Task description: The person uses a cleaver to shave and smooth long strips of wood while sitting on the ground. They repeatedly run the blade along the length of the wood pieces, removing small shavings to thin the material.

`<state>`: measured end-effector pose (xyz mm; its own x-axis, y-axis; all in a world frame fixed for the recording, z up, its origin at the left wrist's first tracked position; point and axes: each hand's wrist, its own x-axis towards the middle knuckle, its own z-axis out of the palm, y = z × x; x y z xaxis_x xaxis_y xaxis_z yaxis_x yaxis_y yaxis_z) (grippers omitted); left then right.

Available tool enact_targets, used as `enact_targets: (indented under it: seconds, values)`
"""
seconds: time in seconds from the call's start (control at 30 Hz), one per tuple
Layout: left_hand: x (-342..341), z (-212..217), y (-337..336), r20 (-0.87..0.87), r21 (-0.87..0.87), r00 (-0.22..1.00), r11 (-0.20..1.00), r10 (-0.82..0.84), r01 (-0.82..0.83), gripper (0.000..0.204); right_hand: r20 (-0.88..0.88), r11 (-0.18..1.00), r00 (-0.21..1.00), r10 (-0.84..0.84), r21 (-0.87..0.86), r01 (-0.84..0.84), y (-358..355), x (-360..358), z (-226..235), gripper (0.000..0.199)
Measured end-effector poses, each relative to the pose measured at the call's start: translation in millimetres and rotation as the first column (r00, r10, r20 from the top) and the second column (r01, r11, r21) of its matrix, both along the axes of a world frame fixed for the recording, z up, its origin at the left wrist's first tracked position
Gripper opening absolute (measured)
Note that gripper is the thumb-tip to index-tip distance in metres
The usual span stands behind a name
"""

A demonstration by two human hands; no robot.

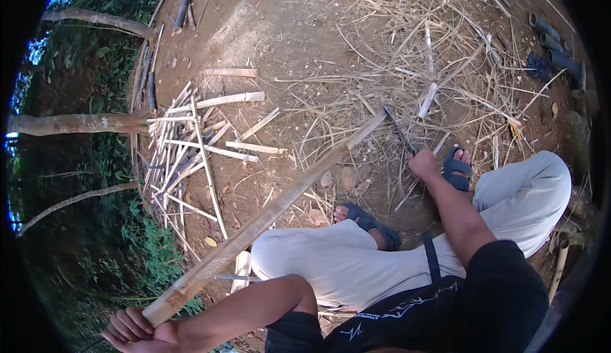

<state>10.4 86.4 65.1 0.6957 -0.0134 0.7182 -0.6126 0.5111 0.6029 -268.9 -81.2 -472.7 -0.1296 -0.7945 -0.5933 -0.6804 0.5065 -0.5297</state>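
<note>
A long, flat bamboo strip [254, 224] slants from the lower left up toward the middle, passing over my bent left knee. My left hand [140, 331] is closed around its near end. In my right hand [423, 164] is a knife [400, 130] with a dark, narrow blade, gripped by its handle. The blade's tip is at the strip's far end, which looks paler than the rest. Whether the edge touches the strip there I cannot tell. My fingers hide most of the knife's handle.
Split bamboo pieces [184, 143] lie heaped at the left. Thin shavings [394, 47] cover the ground ahead and right, with a short pale piece [428, 100] among them. Dark bamboo tubes [554, 41] lie at the far right. A tree trunk [76, 124] stands beyond the heap.
</note>
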Motion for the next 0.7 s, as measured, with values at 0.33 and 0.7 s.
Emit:
enact_targets:
  seconds: [0.33, 0.7]
  values:
    - [19.8, -24.2, 34.6, -0.044, -0.015, 0.999, 1.000, 0.000, 0.000, 0.041, 0.306, 0.927, 0.890, 0.337, -0.275, -0.257, 63.2, 65.5, 187.9, 0.035]
    - [-22.4, -21.3, 45.7, 0.027, 0.087, 0.997, 0.994, 0.069, -0.072, 0.042, 0.212, 0.937, 0.918, 0.335, -0.181, -0.300, 89.5, 38.4, 165.6, 0.033]
